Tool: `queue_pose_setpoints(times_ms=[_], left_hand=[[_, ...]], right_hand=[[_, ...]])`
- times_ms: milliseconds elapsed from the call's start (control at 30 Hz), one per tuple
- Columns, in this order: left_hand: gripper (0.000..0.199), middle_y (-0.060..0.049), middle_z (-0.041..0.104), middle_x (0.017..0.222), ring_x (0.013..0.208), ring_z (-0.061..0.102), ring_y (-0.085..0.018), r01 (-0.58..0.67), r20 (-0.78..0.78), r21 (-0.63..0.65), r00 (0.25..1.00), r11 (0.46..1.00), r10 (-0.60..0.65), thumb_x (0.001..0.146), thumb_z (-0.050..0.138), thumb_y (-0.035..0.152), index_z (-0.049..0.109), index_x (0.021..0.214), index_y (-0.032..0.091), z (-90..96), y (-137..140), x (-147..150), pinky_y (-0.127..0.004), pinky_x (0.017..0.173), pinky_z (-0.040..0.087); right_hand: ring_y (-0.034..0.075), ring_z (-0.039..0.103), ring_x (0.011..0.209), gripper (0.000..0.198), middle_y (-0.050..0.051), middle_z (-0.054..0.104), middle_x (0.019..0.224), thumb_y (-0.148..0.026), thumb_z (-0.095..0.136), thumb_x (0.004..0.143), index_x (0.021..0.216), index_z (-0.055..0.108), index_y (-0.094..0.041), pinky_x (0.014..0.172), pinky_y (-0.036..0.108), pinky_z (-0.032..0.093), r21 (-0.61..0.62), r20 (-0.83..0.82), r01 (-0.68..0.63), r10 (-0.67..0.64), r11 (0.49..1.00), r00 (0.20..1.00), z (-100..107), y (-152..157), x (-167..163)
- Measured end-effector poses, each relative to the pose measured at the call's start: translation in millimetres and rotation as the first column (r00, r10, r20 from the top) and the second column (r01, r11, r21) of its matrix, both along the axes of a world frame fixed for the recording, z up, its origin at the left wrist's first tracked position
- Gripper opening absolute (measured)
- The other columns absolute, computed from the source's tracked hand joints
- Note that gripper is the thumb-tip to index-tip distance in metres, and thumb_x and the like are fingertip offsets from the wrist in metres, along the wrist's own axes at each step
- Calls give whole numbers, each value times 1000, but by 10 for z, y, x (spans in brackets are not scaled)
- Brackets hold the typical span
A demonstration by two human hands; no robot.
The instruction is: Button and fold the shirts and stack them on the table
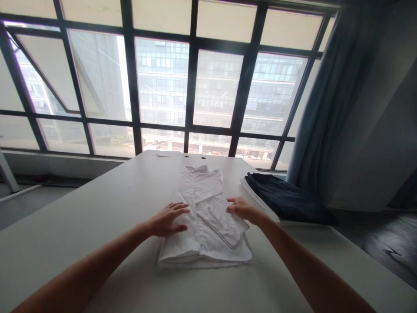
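A white long-sleeved button-up shirt [208, 230] lies front up on the table, its collar at the far end and its sides and a sleeve folded inward. My left hand [171, 218] rests on the shirt's left side, palm down with the fingers spread. At the right edge of the shirt is my right hand [243, 208], its fingers and thumb bent around the fabric's border. What lies beneath the right fingers is partly hidden.
A dark navy folded garment [286, 198] lies on white folded cloth [257, 198] at the table's right edge. The white table [130, 208] reaches toward large windows [163, 82]. A blue-grey curtain [339, 108] hangs at right.
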State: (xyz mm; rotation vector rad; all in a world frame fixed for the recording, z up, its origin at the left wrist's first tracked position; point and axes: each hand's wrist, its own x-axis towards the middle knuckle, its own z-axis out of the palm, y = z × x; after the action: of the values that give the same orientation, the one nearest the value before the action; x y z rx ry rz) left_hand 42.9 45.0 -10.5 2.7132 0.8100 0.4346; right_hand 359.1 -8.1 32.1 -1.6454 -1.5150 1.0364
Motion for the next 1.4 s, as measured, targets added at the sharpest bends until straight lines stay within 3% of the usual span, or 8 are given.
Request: queue_pose_setpoints(times_ms=[133, 400, 533, 633, 767, 967, 1200, 1400], left_hand=[[76, -11, 28, 160, 149, 17, -38, 74, -198, 28, 978, 997, -67, 88, 52, 69, 40, 150, 27, -152, -112, 14, -65, 116, 13], [77, -9, 20, 162, 150, 11, -38, 81, -292, 54, 954, 995, -62, 90, 43, 73, 32, 154, 31, -113, -167, 18, -65, 117, 10], [80, -10, 17, 163, 150, 8, -38, 90, -322, 34, 944, 995, -75, 90, 39, 74, 28, 156, 30, -64, -256, 52, -65, 116, 8], [83, -12, 12, 163, 150, 5, -39, 97, -347, 5, 934, 995, -89, 91, 37, 75, 25, 157, 26, -40, -353, 90, -66, 116, 6], [91, -15, 10, 163, 149, 4, -42, 105, -384, -37, 917, 994, -111, 87, 39, 78, 20, 158, 23, 23, -497, 110, -67, 115, 7], [57, -10, 62, 135, 127, 54, -33, 230, -184, -162, 948, 960, -258, 88, 52, 68, 67, 126, 27, 213, -490, 60, -46, 109, 40], [73, -14, 28, 160, 148, 23, -33, -219, -152, 74, 962, 973, 228, 96, 33, 66, 38, 152, 19, -172, 24, 31, -54, 118, 21], [75, -14, 33, 158, 146, 29, -34, -170, -283, 87, 941, 982, 188, 94, 33, 70, 39, 151, 21, -249, 171, 11, -56, 118, 19]], right_hand=[[6, 40, 44, 39, -5, 56, 55, -10, 60, 68, 106, 71, -10, 44, 18, 30, -11, 148, -147, 147, 989, 978, -122, -6, -481], [16, 63, 63, 41, 6, 71, 74, -41, 60, 88, 112, 72, -11, 62, 24, 46, -30, 516, -310, 280, 950, 810, -208, -145, -748], [23, 69, 83, 44, 12, 75, 88, -49, 51, 93, 97, 77, -14, 79, 31, 49, 160, 661, -294, 119, 942, 741, -230, -164, -637], [31, 53, 128, 58, 18, 58, 138, -50, 59, 87, 132, 62, -14, 107, 41, 37, 255, 733, -321, 34, 912, 680, -365, -134, -535], [33, 26, 147, 74, 17, 30, 159, -58, 47, 92, 153, 37, -17, 118, 52, 20, 60, 746, -420, 239, 906, 622, -462, -122, -425], [29, 64, 108, 57, 13, 68, 120, -65, 63, 81, 115, 72, -20, 97, 40, 47, 134, 708, -553, 311, 822, 634, -252, -280, -408], [32, 27, 146, 76, 18, 33, 158, -61, 46, 93, 151, 39, -13, 119, 51, 21, 152, 745, -530, 255, 834, 616, -463, -317, -609], [32, 39, 140, 67, 20, 42, 152, -56, 43, 96, 147, 45, -13, 117, 51, 25, 213, 788, -582, 213, 785, 577, -457, -385, -752]])
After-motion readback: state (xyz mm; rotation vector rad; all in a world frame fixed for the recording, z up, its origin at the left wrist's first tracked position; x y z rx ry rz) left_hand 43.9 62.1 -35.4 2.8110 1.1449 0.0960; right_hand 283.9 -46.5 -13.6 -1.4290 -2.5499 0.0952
